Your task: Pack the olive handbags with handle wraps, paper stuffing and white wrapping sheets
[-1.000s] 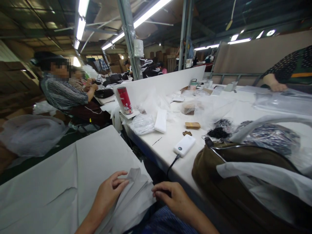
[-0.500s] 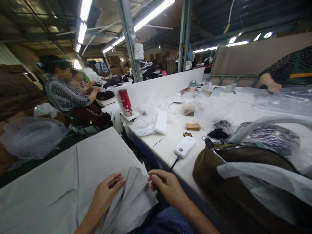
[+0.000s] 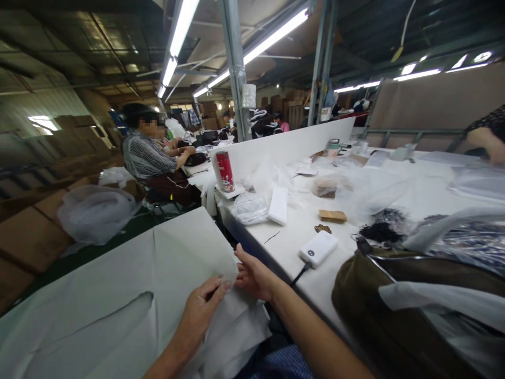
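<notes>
Large pale sheets of paper (image 3: 185,247) spread over the lower left, with a torn slit in the top one. My left hand (image 3: 203,308) pinches the paper near its right edge, thumb on top. Just to the right, my right hand (image 3: 252,273) is held with its fingers apart beside the sheet's edge, the fingertips close to the paper. More creased paper layers (image 3: 236,331) hang below both hands, over my lap.
On the white table (image 3: 260,231) are a white power bank (image 3: 317,248) with a black cable, a brown bag (image 3: 374,300), a red can (image 3: 224,171), tan cards (image 3: 332,216) and clear plastic. A person (image 3: 148,152) sits at the left; another person's arm (image 3: 489,137) is at the far right.
The view has swung left. The loose paper folds between my hands have given way to a flatter sheet edge, and my right hand has turned, its fingers now extended upward.
</notes>
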Motion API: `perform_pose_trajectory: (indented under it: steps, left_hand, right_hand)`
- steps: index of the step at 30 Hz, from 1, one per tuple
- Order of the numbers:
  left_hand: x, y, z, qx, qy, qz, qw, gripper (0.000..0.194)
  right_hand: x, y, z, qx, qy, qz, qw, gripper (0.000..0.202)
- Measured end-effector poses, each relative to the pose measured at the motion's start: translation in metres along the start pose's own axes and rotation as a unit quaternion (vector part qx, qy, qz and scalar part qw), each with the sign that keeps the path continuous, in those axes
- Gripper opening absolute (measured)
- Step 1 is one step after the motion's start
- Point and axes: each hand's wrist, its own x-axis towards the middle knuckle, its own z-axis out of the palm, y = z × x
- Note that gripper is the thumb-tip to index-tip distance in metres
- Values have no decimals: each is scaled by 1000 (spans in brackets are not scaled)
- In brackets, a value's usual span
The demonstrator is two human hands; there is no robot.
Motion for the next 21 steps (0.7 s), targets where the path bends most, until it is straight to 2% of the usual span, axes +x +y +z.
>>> perform_pose_trajectory:
  steps: [3,7,9,11,13,14,15,16,18,19,21]
  left_hand:
    - [2,-1,3,-1,-18,8,1000,39]
    - [-1,-2,6,-5,-64,22,998,42]
    - [-7,1,11,-11,-92,28,995,47]
    - [-14,7,15,-20,-143,39,989,51]
    - [-18,13,12,-18,-209,64,976,52]
    - [-16,13,7,-3,-221,78,972,51]
    - [-12,11,0,31,-201,91,975,50]
    - [-5,6,-9,80,-153,100,980,49]
    - [14,-13,-26,204,0,101,974,48]
    - [26,-26,-31,235,30,96,967,51]
    - [46,-55,-34,263,36,81,961,64]
  right_hand:
    - [20,9,8,-15,-32,9,999,55]
    - [36,14,18,-48,5,-6,999,39]
    - [33,14,19,-79,15,-10,997,34]
    - [20,12,13,-113,17,-16,993,31]
    - [2,10,-1,-143,32,-30,989,30]
    - [-8,10,-10,-155,50,-40,986,31]
    - [-17,10,-21,-167,74,-50,982,31]
    - [-25,9,-33,-180,98,-59,977,32]
    - [-38,8,-53,-209,134,-72,966,31]
    - [-42,6,-61,-226,138,-72,962,30]
    - [-45,1,-68,-266,117,-58,955,29]
